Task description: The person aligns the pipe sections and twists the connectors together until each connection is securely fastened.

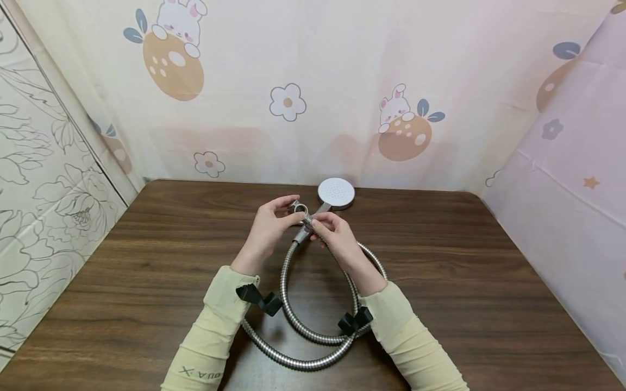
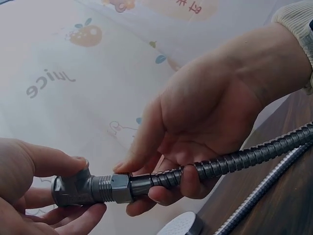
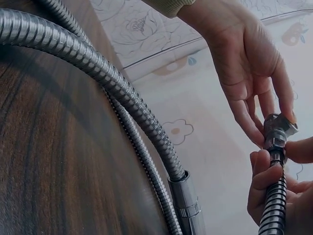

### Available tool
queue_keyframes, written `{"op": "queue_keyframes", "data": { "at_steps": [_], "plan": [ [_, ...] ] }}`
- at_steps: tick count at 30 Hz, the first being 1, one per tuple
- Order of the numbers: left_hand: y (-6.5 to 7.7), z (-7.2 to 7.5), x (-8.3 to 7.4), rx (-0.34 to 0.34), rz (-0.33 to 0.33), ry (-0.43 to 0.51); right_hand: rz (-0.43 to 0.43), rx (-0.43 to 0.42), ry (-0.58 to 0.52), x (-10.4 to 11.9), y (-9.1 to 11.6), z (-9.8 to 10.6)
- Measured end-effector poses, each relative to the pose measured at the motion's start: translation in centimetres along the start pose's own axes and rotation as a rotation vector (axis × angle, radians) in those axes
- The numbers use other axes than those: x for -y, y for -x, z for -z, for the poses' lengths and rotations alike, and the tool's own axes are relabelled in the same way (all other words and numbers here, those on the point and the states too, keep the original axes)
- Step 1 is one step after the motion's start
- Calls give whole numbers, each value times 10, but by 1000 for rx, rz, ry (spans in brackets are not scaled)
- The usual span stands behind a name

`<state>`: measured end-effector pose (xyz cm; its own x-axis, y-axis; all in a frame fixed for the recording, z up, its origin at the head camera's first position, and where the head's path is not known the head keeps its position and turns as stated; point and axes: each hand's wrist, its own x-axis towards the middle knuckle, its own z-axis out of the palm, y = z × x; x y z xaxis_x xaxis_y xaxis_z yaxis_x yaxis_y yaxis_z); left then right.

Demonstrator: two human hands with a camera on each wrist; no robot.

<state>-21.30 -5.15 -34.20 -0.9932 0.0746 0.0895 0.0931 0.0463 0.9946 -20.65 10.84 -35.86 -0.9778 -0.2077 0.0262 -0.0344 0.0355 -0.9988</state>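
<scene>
My left hand [image 1: 266, 227] pinches a chrome T-shaped fitting [image 2: 73, 190] between thumb and fingers, its round opening showing in the head view. With my right hand [image 1: 338, 239] I grip the end of a ribbed metal shower hose [image 2: 230, 164], thumb at the hex nut [image 2: 122, 188]. Nut and fitting are in line, and a band of thread shows between them in the left wrist view. Both hands are raised above the table. Behind them lies a shower head [image 1: 336, 192] with a white round face. The hose's other end joins its handle through a chrome sleeve [image 3: 186, 205].
The hose lies in wide loops on the brown wooden table [image 1: 469, 282], passing under both forearms. A patterned curtain [image 1: 332, 70] hangs along the table's back edge. More printed cloth stands at left and right. Black camera mounts [image 1: 259, 300] sit on both wrists.
</scene>
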Motion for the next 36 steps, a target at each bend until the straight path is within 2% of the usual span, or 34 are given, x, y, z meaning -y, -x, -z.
{"op": "queue_keyframes", "data": {
  "at_steps": [7, 16, 23, 29, 36],
  "plan": [
    [1, 1, -1, 7, -1, -20, -36, 1, 37, 3, 2, 1],
    [1, 2, -1, 16, -28, -22, -58, -28, 15, 4, 2, 0],
    [1, 2, -1, 17, -47, -16, -45, -51, 31, 4, 1, 0],
    [1, 3, -1, 18, -47, 1, -38, -36, 15, 6, 2, -1],
    [1, 3, -3, 16, -45, -2, -10, -14, -63, 4, 1, 0]
  ]
}}
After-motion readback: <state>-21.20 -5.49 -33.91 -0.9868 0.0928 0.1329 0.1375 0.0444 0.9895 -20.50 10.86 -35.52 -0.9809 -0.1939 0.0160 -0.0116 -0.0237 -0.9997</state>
